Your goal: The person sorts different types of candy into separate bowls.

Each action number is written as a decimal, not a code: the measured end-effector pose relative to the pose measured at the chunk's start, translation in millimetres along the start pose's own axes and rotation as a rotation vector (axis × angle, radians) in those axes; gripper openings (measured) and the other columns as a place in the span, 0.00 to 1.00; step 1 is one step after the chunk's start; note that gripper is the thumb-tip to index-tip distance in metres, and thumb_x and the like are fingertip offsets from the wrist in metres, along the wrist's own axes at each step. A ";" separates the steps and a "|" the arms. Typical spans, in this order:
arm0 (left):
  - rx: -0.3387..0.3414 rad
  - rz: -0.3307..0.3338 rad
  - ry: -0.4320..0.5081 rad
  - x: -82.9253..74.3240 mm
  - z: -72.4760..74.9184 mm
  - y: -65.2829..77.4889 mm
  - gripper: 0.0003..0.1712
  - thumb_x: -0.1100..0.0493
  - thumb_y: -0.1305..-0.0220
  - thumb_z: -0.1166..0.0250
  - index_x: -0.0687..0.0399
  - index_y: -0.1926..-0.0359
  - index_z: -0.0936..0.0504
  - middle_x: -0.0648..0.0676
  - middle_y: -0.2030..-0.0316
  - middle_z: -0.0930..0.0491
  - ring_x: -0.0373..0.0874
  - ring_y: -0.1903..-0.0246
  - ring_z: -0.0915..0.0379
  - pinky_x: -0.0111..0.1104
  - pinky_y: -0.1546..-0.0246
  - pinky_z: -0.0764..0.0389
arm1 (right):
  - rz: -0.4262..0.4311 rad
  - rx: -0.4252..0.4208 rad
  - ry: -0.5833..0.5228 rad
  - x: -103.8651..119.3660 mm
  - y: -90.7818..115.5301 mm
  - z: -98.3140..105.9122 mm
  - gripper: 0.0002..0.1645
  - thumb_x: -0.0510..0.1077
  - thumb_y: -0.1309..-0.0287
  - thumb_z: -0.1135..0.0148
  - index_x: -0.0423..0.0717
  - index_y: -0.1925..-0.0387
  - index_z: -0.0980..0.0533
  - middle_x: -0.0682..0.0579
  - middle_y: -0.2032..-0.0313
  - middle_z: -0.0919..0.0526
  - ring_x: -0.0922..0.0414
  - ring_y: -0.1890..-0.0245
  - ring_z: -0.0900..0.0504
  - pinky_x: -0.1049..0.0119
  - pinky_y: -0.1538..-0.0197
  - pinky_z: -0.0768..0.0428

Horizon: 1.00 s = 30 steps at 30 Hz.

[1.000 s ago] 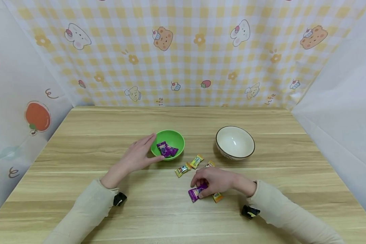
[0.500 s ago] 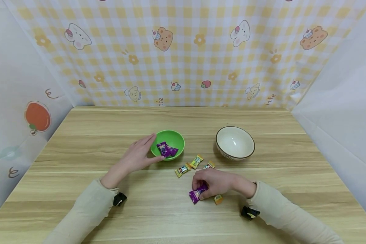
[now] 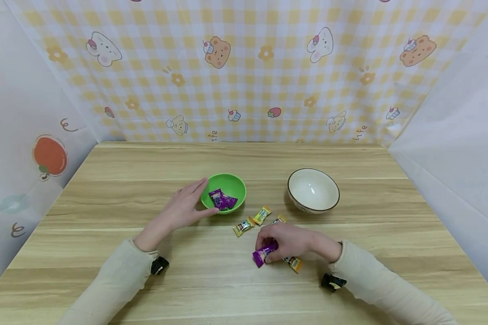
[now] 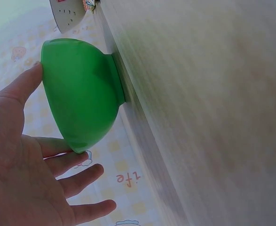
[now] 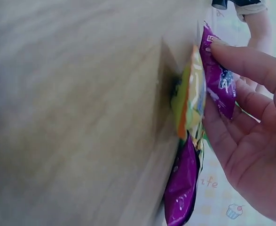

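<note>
My left hand [image 3: 180, 207] spreads beside a green bowl [image 3: 233, 183], fingers fairly straight, thumb and index fingertip right at the rim. Purple-wrapped candies [image 3: 217, 198] lie inside that bowl. With thumb and fingers my right hand [image 3: 288, 241] pinches a purple-wrapped candy [image 5: 222, 82], close over the table. Beside the hand, a yellow-wrapped candy [image 3: 295, 263] shows partly from under it. The right wrist view also has another purple-wrapped candy [image 5: 182, 183] lower down, hidden under the hand in the head view.
A white bowl [image 3: 315, 192] with a dark rim stands at the back right. Between the bowls and the right hand lie yellow-wrapped candies [image 3: 244, 226], one partly behind the knuckles. Cloth printed with cartoon animals [image 3: 244, 81] hangs along the table's [image 3: 154, 162] back edge.
My right fingers have closed further on the purple-wrapped candy and tilted it slightly. The yellow-wrapped candy beside that hand has shifted and shows more. My left hand stays at the green bowl.
</note>
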<state>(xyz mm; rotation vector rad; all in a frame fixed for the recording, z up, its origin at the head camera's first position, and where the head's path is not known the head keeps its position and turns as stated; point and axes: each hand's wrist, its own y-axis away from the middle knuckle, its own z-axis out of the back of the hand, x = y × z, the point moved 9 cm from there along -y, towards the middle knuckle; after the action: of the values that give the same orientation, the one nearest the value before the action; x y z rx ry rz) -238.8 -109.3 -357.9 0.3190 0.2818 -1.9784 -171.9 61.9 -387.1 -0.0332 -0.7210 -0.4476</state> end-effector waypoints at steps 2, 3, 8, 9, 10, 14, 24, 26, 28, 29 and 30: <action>0.001 -0.001 -0.002 0.5 -0.7 -0.4 0.52 0.32 0.49 0.46 0.64 0.35 0.48 0.62 0.37 0.47 0.58 0.40 0.51 0.53 0.44 0.49 | -0.014 0.007 -0.042 -2.2 0.0 1.5 0.12 0.42 0.54 0.34 0.51 0.65 0.26 0.65 0.69 0.27 0.66 0.70 0.29 0.74 0.66 0.28; 0.001 0.000 -0.004 0.8 -0.8 -0.4 0.52 0.32 0.49 0.46 0.64 0.35 0.48 0.62 0.37 0.47 0.58 0.40 0.51 0.53 0.44 0.49 | -0.021 0.011 -0.061 -3.2 0.2 2.3 0.12 0.42 0.54 0.34 0.51 0.65 0.25 0.65 0.69 0.26 0.66 0.70 0.28 0.74 0.66 0.28; 0.004 0.003 -0.004 1.2 -1.6 -0.6 0.52 0.31 0.49 0.46 0.64 0.35 0.49 0.62 0.37 0.48 0.57 0.40 0.51 0.53 0.44 0.49 | -0.069 0.006 -0.139 -10.5 2.2 6.8 0.13 0.43 0.54 0.34 0.52 0.63 0.25 0.64 0.69 0.26 0.65 0.68 0.28 0.71 0.63 0.28; 0.005 0.004 -0.003 1.0 -1.5 -0.4 0.52 0.31 0.49 0.46 0.64 0.35 0.49 0.62 0.37 0.48 0.57 0.40 0.51 0.53 0.43 0.49 | -0.081 0.000 -0.147 -12.2 2.7 8.4 0.13 0.44 0.54 0.34 0.52 0.63 0.25 0.64 0.69 0.26 0.65 0.68 0.28 0.71 0.63 0.28; 0.006 0.005 -0.003 1.0 -1.5 -0.4 0.52 0.31 0.49 0.46 0.64 0.35 0.49 0.61 0.37 0.48 0.57 0.40 0.51 0.53 0.43 0.49 | -0.085 -0.010 -0.155 -13.8 3.0 10.1 0.14 0.45 0.54 0.34 0.52 0.63 0.25 0.63 0.69 0.26 0.65 0.67 0.28 0.71 0.62 0.28; 0.007 0.004 -0.004 0.6 -1.2 -0.2 0.52 0.31 0.49 0.47 0.64 0.35 0.49 0.61 0.37 0.48 0.57 0.40 0.51 0.52 0.43 0.49 | -0.107 -0.055 -0.177 -18.9 4.1 20.2 0.15 0.47 0.54 0.34 0.52 0.61 0.24 0.62 0.67 0.25 0.64 0.65 0.28 0.70 0.60 0.28; -0.001 -0.003 0.002 0.1 -0.4 -0.1 0.52 0.32 0.48 0.45 0.64 0.35 0.48 0.62 0.37 0.47 0.57 0.40 0.51 0.53 0.44 0.49 | -0.205 -0.173 -0.275 -32.3 1.1 43.5 0.17 0.45 0.52 0.36 0.45 0.58 0.25 0.56 0.64 0.24 0.59 0.62 0.25 0.68 0.58 0.26; 0.000 -0.002 0.002 0.2 -0.3 -0.1 0.52 0.32 0.48 0.45 0.64 0.35 0.48 0.62 0.37 0.47 0.57 0.40 0.51 0.53 0.44 0.49 | -0.216 -0.197 -0.276 -35.2 -0.9 47.3 0.17 0.44 0.52 0.36 0.45 0.58 0.25 0.56 0.65 0.24 0.60 0.62 0.25 0.68 0.58 0.26; 0.000 -0.002 0.001 0.3 -0.2 -0.1 0.52 0.32 0.48 0.46 0.64 0.35 0.48 0.62 0.37 0.47 0.57 0.40 0.51 0.53 0.43 0.49 | -0.217 -0.219 -0.293 -37.4 -2.8 50.8 0.18 0.45 0.51 0.36 0.44 0.57 0.25 0.56 0.64 0.24 0.59 0.62 0.26 0.67 0.58 0.26; 0.000 -0.002 0.002 0.4 -0.2 0.0 0.52 0.32 0.48 0.46 0.64 0.35 0.48 0.62 0.37 0.47 0.57 0.40 0.51 0.52 0.43 0.49 | -0.215 -0.229 -0.313 -38.2 -3.8 52.3 0.19 0.44 0.51 0.36 0.44 0.56 0.25 0.55 0.64 0.24 0.59 0.61 0.26 0.67 0.58 0.26; -0.001 -0.003 0.002 0.4 -0.1 0.0 0.52 0.32 0.48 0.46 0.64 0.35 0.48 0.62 0.37 0.47 0.57 0.40 0.51 0.52 0.43 0.49 | -0.212 -0.239 -0.331 -38.5 -4.9 54.0 0.19 0.44 0.52 0.36 0.43 0.56 0.26 0.55 0.64 0.23 0.59 0.61 0.26 0.66 0.58 0.26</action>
<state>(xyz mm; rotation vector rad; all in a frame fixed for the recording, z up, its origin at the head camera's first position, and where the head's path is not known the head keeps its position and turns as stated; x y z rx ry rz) -239.0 -109.6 -358.1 0.3201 0.2841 -1.9811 -233.5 82.0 -371.7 -0.2618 -0.9974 -0.7409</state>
